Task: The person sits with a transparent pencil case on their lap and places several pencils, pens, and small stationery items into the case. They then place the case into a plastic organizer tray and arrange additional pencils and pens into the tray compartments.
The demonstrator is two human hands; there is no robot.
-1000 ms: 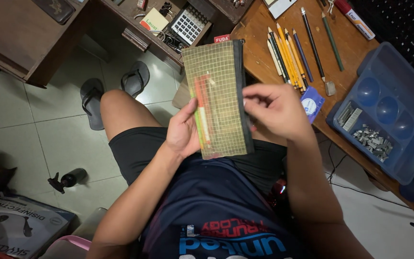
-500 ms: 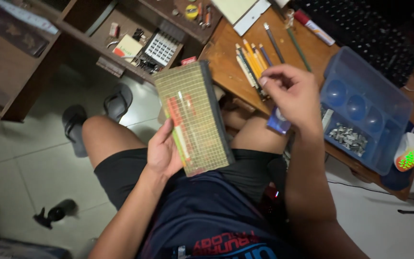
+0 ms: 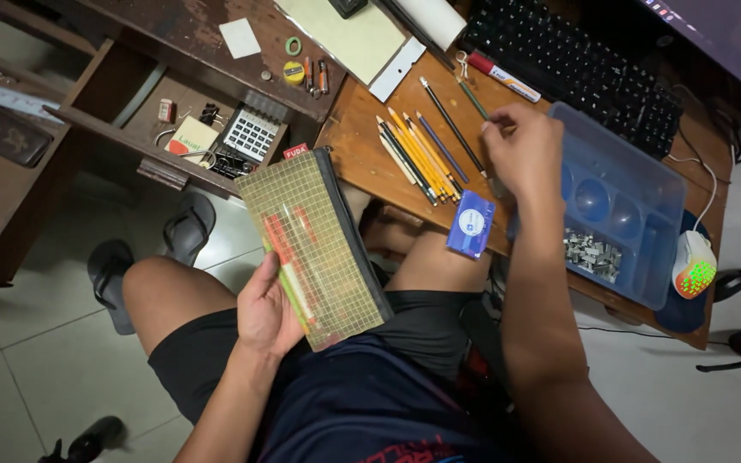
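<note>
Over our lap, our left hand point(image 3: 268, 310) grips a mesh pouch point(image 3: 315, 244); our right hand point(image 3: 525, 154) pinches a pencil point(image 3: 472, 97) on the counter point(image 3: 362, 159).

The light is dim and warm, falling from above onto the wooden desk point(image 3: 362, 154), whose top shows a soft sheen while the floor left of it lies in shadow. At the desk's right end a mouse point(image 3: 695, 266) glows green. Edges bend slightly outward; focus is mostly sharp.

Home desk corner: wooden desk point(image 3: 370, 163) with keyboard point(image 3: 585, 73), mouse point(image 3: 695, 266), pencils point(image 3: 418, 150); slippers point(image 3: 152, 257) on tiled floor point(image 3: 27, 351).
</note>
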